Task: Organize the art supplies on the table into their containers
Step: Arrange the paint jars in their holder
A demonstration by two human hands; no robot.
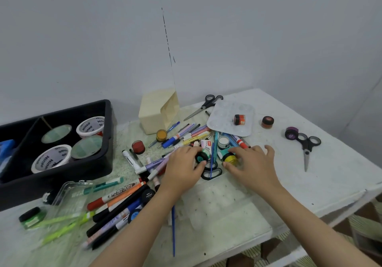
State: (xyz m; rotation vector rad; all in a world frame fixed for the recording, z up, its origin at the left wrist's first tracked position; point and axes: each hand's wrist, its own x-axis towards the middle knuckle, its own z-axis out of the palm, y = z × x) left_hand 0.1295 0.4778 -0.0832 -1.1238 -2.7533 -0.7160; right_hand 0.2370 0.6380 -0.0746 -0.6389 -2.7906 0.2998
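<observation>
Left hand grips 1 teal paint jar, with the fingers curled round its black lid. Right hand pinches 1 yellow paint jar between thumb and forefinger; its other fingers are spread and hold nothing. Whether either jar has left the table cannot be told.

1. Nearest the person, a clear moulded tray with round wells lies under both wrists, between the hands and the table edge. If it is the jars' holder, the move is a short pull back toward the body, equal for both hands.
2. Both jars sit at the near edge of the pen pile, side by side, each directly ahead of its hand. Each jar is squat, so no long axis governs the grasp.
3. The black tray stands well to the left and holds 4 round rolls or tubs. The left hand is the nearer one; a reach by the right hand would cross over the left arm.
4. Farther off to the right, an orange jar rests on the white palette. A red-brown jar and a purple jar stand beyond it. The right hand is nearer to all 3.
</observation>
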